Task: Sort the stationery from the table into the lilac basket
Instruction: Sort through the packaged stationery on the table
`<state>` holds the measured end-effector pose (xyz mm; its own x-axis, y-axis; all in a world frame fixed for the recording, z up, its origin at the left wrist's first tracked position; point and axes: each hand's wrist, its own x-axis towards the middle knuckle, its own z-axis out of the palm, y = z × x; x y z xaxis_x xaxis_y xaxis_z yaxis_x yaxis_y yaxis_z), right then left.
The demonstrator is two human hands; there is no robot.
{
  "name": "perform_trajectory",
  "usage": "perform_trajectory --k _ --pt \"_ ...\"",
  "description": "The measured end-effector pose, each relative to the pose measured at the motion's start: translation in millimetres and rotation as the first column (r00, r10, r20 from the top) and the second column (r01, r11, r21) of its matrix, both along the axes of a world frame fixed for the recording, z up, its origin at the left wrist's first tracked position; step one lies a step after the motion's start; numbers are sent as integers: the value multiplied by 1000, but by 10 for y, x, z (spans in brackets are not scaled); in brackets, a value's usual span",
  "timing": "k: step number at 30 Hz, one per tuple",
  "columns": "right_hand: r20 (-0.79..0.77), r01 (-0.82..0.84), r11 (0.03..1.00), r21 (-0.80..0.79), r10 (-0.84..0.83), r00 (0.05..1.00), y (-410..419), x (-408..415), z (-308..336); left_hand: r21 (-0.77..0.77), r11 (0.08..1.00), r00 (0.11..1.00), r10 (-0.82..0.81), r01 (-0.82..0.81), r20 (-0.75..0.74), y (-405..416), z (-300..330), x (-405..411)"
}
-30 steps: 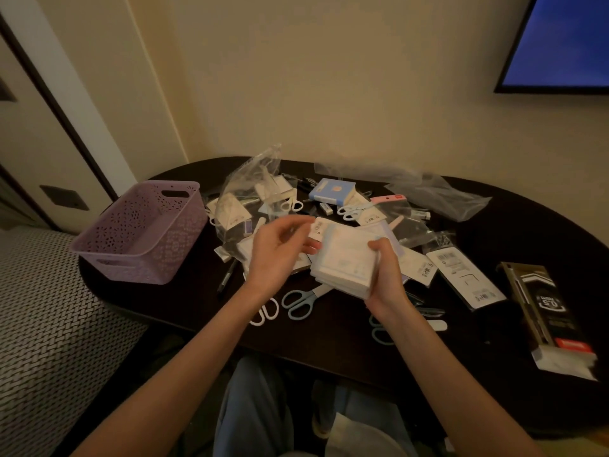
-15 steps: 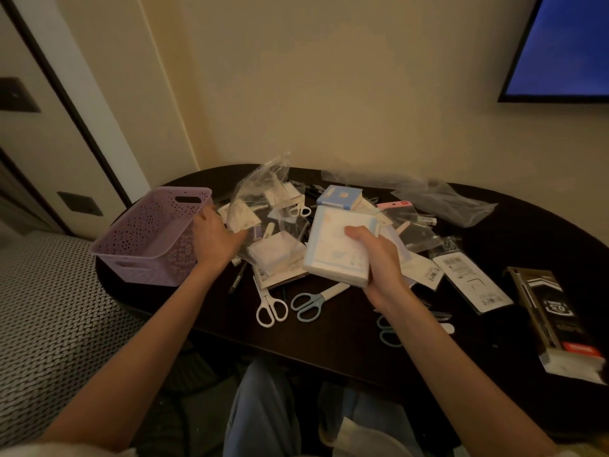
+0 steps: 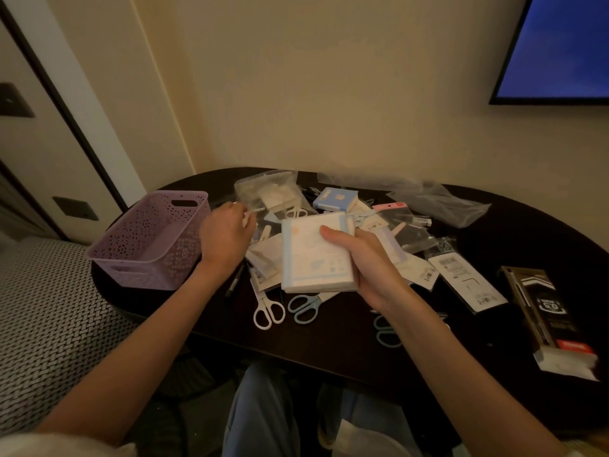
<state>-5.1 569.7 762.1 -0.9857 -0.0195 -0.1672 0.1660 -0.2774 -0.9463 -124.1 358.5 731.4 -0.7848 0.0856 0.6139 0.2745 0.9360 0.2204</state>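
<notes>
The lilac basket point(image 3: 155, 245) stands at the table's left end. My right hand point(image 3: 372, 262) grips a thick stack of white and pale-blue notepad packs point(image 3: 313, 255) above the stationery pile point(image 3: 379, 225). My left hand point(image 3: 227, 232) is just right of the basket, its fingers curled at the edge of a clear plastic bag point(image 3: 267, 192). It seems to pinch a small white packet point(image 3: 245, 220), though the back of the hand hides most of the grip.
White scissors point(image 3: 267, 310) and blue-grey scissors point(image 3: 304, 306) lie near the front edge, a third pair point(image 3: 385, 331) beside my right forearm. A black pen box point(image 3: 547, 318) lies far right, a blue box point(image 3: 336, 197) and crumpled clear bags point(image 3: 438, 202) at the back.
My left hand left the stack, swung to the basket's side, then moved up to the clear bag in the pile. The right hand kept the stack and stayed nearly still.
</notes>
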Motion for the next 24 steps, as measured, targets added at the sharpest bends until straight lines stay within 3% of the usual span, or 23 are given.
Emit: perform_trajectory --k 5,8,13,16,24 --pt "108 7 1000 -8 -6 994 61 -92 -33 -227 970 990 -112 90 -85 224 96 204" --pt "235 8 996 -93 14 972 104 -159 -96 -291 950 983 -148 111 -109 298 121 291" --pt "314 81 971 -226 -6 949 175 -181 -223 -362 920 968 -211 151 -134 325 117 455" --pt "345 137 946 -295 -28 938 216 -184 -271 -373 912 968 -227 171 -110 342 94 510" --pt "339 275 915 -297 -168 926 114 -276 -468 -325 921 967 -247 213 -65 426 89 594"
